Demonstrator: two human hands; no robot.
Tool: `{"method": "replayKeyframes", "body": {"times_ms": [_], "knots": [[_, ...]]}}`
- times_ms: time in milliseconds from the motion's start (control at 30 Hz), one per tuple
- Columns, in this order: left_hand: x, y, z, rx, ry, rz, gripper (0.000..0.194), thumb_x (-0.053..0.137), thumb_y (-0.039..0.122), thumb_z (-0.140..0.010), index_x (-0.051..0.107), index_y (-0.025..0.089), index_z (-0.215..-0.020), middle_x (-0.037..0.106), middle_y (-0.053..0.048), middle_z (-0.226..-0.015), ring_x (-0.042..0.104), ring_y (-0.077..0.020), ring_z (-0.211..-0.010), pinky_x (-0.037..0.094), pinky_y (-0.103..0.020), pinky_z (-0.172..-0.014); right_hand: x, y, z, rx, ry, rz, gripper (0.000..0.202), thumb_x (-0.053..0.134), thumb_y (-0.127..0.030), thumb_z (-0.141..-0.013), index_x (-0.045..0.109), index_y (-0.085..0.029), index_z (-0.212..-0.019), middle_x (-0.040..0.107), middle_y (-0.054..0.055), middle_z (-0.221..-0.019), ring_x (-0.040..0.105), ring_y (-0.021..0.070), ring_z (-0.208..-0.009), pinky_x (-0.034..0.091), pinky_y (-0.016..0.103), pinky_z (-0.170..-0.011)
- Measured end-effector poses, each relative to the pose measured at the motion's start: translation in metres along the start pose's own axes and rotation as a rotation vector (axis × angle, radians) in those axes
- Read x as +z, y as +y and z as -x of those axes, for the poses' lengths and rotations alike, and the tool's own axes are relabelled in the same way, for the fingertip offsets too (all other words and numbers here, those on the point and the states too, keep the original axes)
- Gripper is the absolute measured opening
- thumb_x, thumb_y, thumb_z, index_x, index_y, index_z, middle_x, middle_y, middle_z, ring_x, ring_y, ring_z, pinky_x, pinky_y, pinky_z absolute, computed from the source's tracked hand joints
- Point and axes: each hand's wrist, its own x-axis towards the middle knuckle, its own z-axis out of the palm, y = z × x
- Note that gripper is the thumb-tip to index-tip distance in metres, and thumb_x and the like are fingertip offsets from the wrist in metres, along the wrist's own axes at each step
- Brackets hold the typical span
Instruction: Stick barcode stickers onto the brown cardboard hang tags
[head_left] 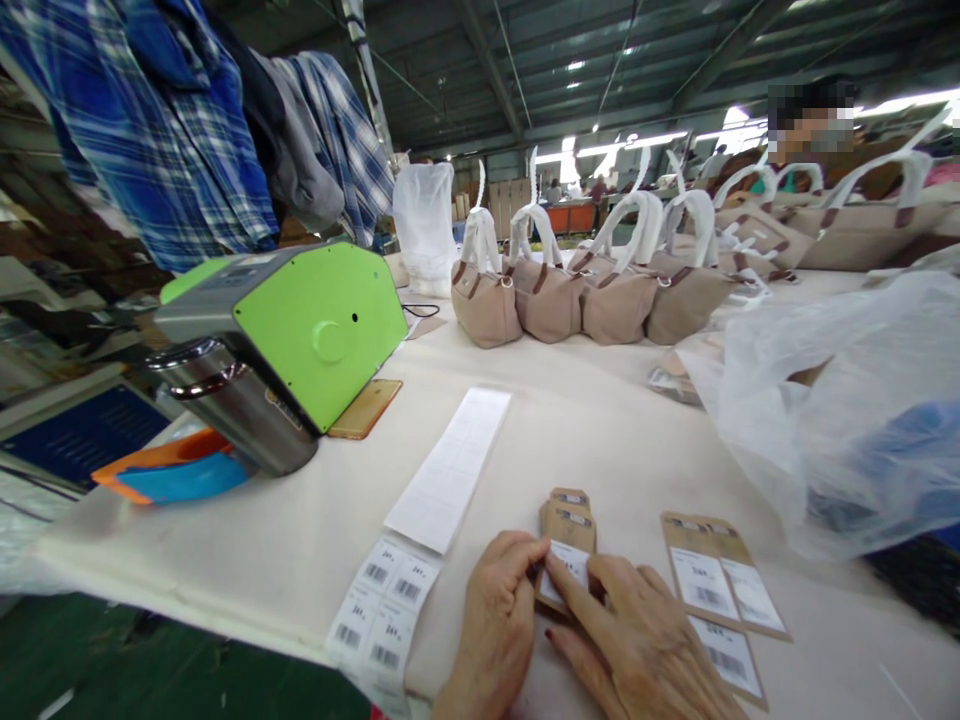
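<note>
A small stack of brown kraft hang tags (568,519) lies on the table between my hands, a white barcode price sticker (568,562) on the top one. My left hand (496,612) is closed, thumb and forefinger pinched at the tag's left edge by the sticker's corner. Across the sticker rests the outstretched forefinger of my right hand (637,640), its thumb apart and its other fingers loosely bent. To the right lie kraft tags with stickers (701,582), overlapping. On the left a strip of printed price stickers (386,620) hangs over the table edge, joined to a white backing strip (454,465).
A green-sided machine (326,335), a steel thermos (240,405), an orange-and-blue tape dispenser-like object (176,470) and a phone (365,409) stand at left. Beige handbags (547,300) line the back. Clear plastic (810,400) covers the right. A person (810,125) is behind.
</note>
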Motion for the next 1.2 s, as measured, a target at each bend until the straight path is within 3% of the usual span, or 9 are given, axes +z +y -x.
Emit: {"method": "replayKeyframes", "body": {"times_ms": [200,300,500,633,767,933,1033,1133,1200], "knots": [[0.003,-0.004,0.0,0.064,0.033,-0.069,0.046,0.035,0.002,-0.07,0.071,0.02,-0.093,0.065,-0.005,-0.086,0.061,-0.0167,-0.082,0.05,-0.029,-0.074,0.002,0.01,0.005,-0.045,0.039,0.076,0.035,0.043,-0.034,-0.095,0.054,-0.02,-0.125,0.055,0.005,-0.083,0.054,0.0171,-0.07,0.04,0.032,-0.065],[0.004,-0.004,0.0,0.073,0.027,-0.096,0.05,0.035,0.0,-0.068,0.071,0.02,-0.095,0.065,-0.005,-0.087,0.062,-0.0171,-0.083,0.051,-0.03,-0.075,0.002,0.016,0.009,0.001,0.085,0.185,0.037,0.041,-0.036,-0.096,0.055,-0.015,-0.122,0.053,0.004,-0.079,0.052,0.0165,-0.064,0.038,0.032,-0.062],[0.005,-0.005,0.0,0.079,0.048,-0.132,0.048,0.036,0.001,-0.068,0.072,0.02,-0.095,0.066,-0.006,-0.089,0.063,-0.0183,-0.084,0.052,-0.031,-0.076,0.006,0.007,0.017,-0.076,0.113,0.155,0.039,0.04,-0.033,-0.096,0.053,-0.007,-0.122,0.057,0.005,-0.08,0.054,0.0146,-0.066,0.041,0.03,-0.062],[0.005,-0.004,0.0,0.072,0.05,-0.113,0.048,0.035,0.002,-0.068,0.072,0.021,-0.092,0.065,-0.005,-0.085,0.063,-0.0167,-0.081,0.052,-0.028,-0.072,0.004,0.017,0.02,0.045,0.055,0.189,0.038,0.041,-0.032,-0.095,0.054,-0.011,-0.124,0.058,0.006,-0.08,0.058,0.0186,-0.071,0.044,0.033,-0.062],[0.002,0.0,0.0,0.031,0.063,-0.063,0.041,0.035,0.007,-0.074,0.069,0.019,-0.095,0.066,-0.004,-0.087,0.063,-0.0158,-0.08,0.051,-0.027,-0.072,0.008,0.022,0.027,0.106,0.107,0.131,0.037,0.039,-0.03,-0.096,0.051,-0.011,-0.125,0.06,0.008,-0.085,0.06,0.0185,-0.07,0.05,0.033,-0.061],[0.0,0.005,0.001,-0.006,0.007,-0.147,0.029,0.039,0.024,-0.087,0.064,0.017,-0.101,0.065,-0.007,-0.093,0.061,-0.0192,-0.087,0.05,-0.033,-0.077,0.018,0.014,0.033,0.244,0.144,0.0,0.041,0.038,-0.032,-0.096,0.042,-0.012,-0.131,0.063,0.012,-0.099,0.065,0.0203,-0.083,0.056,0.031,-0.07],[0.004,0.003,0.007,0.004,-0.001,-0.245,0.031,0.04,0.03,-0.089,0.063,0.017,-0.104,0.063,-0.011,-0.099,0.06,-0.0223,-0.093,0.05,-0.037,-0.081,0.025,0.008,0.032,0.22,0.168,-0.033,0.04,0.038,-0.03,-0.096,0.043,-0.012,-0.131,0.064,0.012,-0.099,0.065,0.0198,-0.08,0.057,0.031,-0.067],[0.01,0.001,0.015,0.003,0.062,-0.259,0.028,0.045,0.031,-0.089,0.063,0.021,-0.108,0.063,-0.009,-0.103,0.059,-0.0218,-0.097,0.05,-0.037,-0.085,0.029,0.004,0.03,0.196,0.201,0.001,0.041,0.039,-0.031,-0.096,0.043,-0.01,-0.131,0.063,0.014,-0.1,0.065,0.0213,-0.083,0.057,0.032,-0.068],[0.014,0.003,0.018,-0.017,0.152,-0.211,0.024,0.049,0.031,-0.087,0.064,0.023,-0.105,0.063,-0.006,-0.097,0.059,-0.0197,-0.089,0.05,-0.034,-0.081,0.03,0.002,0.029,0.215,0.216,0.028,0.041,0.039,-0.031,-0.096,0.044,-0.01,-0.131,0.063,0.014,-0.099,0.064,0.0215,-0.083,0.057,0.033,-0.068]]}}
